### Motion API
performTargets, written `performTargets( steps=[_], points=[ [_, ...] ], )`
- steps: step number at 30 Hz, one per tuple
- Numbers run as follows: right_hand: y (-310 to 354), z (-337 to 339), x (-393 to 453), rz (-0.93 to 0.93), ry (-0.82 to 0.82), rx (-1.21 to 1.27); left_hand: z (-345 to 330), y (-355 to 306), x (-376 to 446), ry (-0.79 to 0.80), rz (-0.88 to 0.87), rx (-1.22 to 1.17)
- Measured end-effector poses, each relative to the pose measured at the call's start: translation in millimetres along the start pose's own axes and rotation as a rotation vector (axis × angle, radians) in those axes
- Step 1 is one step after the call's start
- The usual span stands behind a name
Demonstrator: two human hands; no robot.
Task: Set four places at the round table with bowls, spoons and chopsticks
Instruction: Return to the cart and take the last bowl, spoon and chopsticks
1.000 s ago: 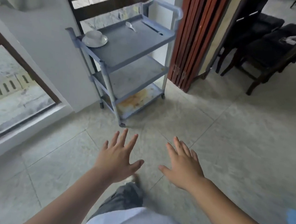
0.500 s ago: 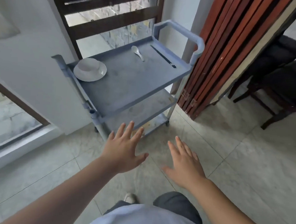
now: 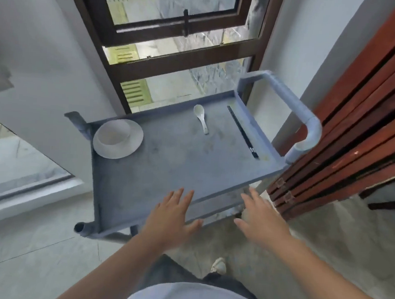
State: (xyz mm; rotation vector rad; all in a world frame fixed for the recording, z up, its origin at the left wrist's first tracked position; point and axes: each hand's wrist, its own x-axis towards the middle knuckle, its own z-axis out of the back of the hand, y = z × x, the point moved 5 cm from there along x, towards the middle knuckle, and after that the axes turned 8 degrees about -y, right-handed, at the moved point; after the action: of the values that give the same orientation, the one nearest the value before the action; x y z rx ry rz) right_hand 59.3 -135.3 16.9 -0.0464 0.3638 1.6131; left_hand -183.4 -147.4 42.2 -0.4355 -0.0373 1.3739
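A grey-blue cart (image 3: 172, 166) stands under a window. On its top tray, a white bowl (image 3: 113, 132) sits on a white plate (image 3: 132, 145) at the left. A white spoon (image 3: 200, 117) lies near the far edge, and a pair of black chopsticks (image 3: 242, 131) lies along the right wall of the tray. My left hand (image 3: 171, 219) hovers over the tray's near edge, fingers spread and holding nothing. My right hand (image 3: 260, 220) is also spread and holding nothing, just off the cart's near right corner.
The cart's handle (image 3: 296, 109) juts out on the right, close to a folded red-brown wooden screen (image 3: 355, 126). A dark-framed window (image 3: 175, 44) is behind the cart. A low window ledge (image 3: 23, 185) runs at the left. Pale floor tiles (image 3: 35, 255) lie around me.
I have walked up to the cart, which now fills the middle of the view. Both hands stay spread and have come to the tray's near edge.
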Motion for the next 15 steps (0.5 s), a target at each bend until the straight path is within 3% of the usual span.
performTargets(
  steps=[5,15],
  points=[
    [-49,43,93,-0.002,0.03,0.031,9,-27,59,0.008,0.0,-0.096],
    [-64,47,210,-0.283,-0.077,0.194,16,2,213,0.034,0.238,-0.256]
  ],
)
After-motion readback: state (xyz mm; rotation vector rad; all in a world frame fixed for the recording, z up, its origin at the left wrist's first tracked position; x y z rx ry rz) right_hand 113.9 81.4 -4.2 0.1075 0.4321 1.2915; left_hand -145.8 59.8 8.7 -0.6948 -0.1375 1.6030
